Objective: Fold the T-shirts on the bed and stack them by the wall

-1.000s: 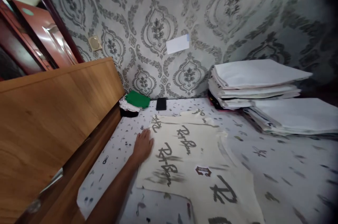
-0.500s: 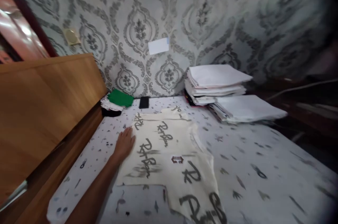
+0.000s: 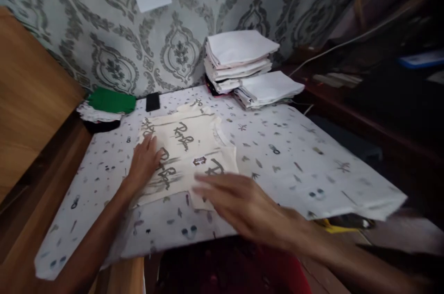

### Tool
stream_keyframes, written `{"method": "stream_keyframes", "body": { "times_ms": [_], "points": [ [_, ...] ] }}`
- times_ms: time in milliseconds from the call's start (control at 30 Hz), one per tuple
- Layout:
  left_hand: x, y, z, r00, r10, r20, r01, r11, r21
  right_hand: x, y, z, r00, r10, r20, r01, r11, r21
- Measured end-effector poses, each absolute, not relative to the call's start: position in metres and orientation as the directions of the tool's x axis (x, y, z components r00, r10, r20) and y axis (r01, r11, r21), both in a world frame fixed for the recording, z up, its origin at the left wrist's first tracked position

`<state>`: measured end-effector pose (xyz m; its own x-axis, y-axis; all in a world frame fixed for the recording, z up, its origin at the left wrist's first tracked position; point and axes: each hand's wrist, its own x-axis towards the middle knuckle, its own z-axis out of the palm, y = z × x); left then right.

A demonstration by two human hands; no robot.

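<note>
A cream garment piece (image 3: 187,146) with dark script and a small badge lies spread on a white patterned cloth. On its left edge rests my left hand (image 3: 144,160), palm down with the fingers apart. My right hand (image 3: 236,197), blurred by motion, is over the lower right part of the garment, its fingers stretched out toward the badge and holding nothing visible. It hides part of the script there.
White folded cloths are stacked (image 3: 241,60) at the back, with a lower pile (image 3: 268,88) beside them. Green folded cloth (image 3: 111,101) and a black phone-like object (image 3: 152,101) lie at the back left. A wooden panel (image 3: 34,95) borders the left side.
The view has shifted right and down. My right hand has come into view over the garment. My left hand has moved onto the garment's left part, and the garment's lower part is now partly covered.
</note>
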<state>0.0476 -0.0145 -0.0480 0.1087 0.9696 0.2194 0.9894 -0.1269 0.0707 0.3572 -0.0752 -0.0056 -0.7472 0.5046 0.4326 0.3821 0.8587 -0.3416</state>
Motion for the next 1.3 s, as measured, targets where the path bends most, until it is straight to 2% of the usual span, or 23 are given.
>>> {"method": "stream_keyframes", "body": {
  "times_ms": [100,167,267,400,533,667,767,833,900,967,1033,1100,1167,1300],
  "points": [
    [0.096,-0.025,-0.052,0.321,0.934,0.157,0.919,-0.347,0.187,0.348,-0.054,-0.03,-0.69,0.647,0.325,0.554,0.761,-0.337],
    [0.117,-0.036,-0.059,0.398,0.913,0.092,0.891,-0.409,0.199,0.344,-0.043,-0.052,-0.647,0.722,0.245,0.655,0.691,-0.306],
    [0.116,-0.05,-0.069,0.414,0.91,0.035,0.897,-0.414,0.155,0.35,-0.04,-0.077,-0.634,0.748,0.195,0.7,0.663,-0.267],
    [0.073,-0.064,-0.071,0.32,0.947,0.042,0.938,-0.322,0.124,0.375,-0.052,-0.083,-0.604,0.771,0.202,0.715,0.636,-0.29],
    [0.051,-0.08,-0.061,0.314,0.945,0.094,0.93,-0.326,0.171,0.397,-0.065,-0.073,-0.635,0.742,0.214,0.648,0.663,-0.376],
    [0.074,-0.099,-0.048,0.553,0.806,0.209,0.761,-0.591,0.266,0.415,-0.081,-0.063,-0.739,0.621,0.262,0.486,0.76,-0.432],
    [0.102,-0.106,-0.043,0.689,0.677,0.26,0.633,-0.736,0.241,0.42,-0.09,-0.059,-0.77,0.576,0.274,0.434,0.788,-0.437],
    [0.115,-0.105,-0.04,0.714,0.651,0.258,0.603,-0.759,0.244,0.418,-0.093,-0.057,-0.762,0.587,0.273,0.437,0.778,-0.452],
    [0.123,-0.1,-0.035,0.689,0.691,0.22,0.617,-0.718,0.323,0.414,-0.091,-0.054,-0.73,0.624,0.28,0.433,0.738,-0.517],
    [0.126,-0.091,-0.028,0.623,0.772,0.128,0.655,-0.603,0.455,0.408,-0.087,-0.049,-0.659,0.706,0.258,0.424,0.633,-0.648],
    [0.127,-0.083,-0.021,0.551,0.834,-0.007,0.682,-0.446,0.58,0.404,-0.082,-0.043,-0.569,0.808,0.152,0.411,0.44,-0.799],
    [0.127,-0.076,-0.014,0.499,0.858,-0.119,0.684,-0.306,0.662,0.402,-0.076,-0.037,-0.494,0.869,0.005,0.395,0.23,-0.889],
    [0.127,-0.071,-0.01,0.485,0.854,-0.189,0.673,-0.226,0.704,0.403,-0.073,-0.032,-0.477,0.875,-0.081,0.386,0.125,-0.914],
    [0.121,-0.07,-0.002,0.569,0.774,-0.276,0.601,-0.163,0.782,0.409,-0.071,-0.023,-0.558,0.821,-0.118,0.439,0.172,-0.882]
  ]
}}
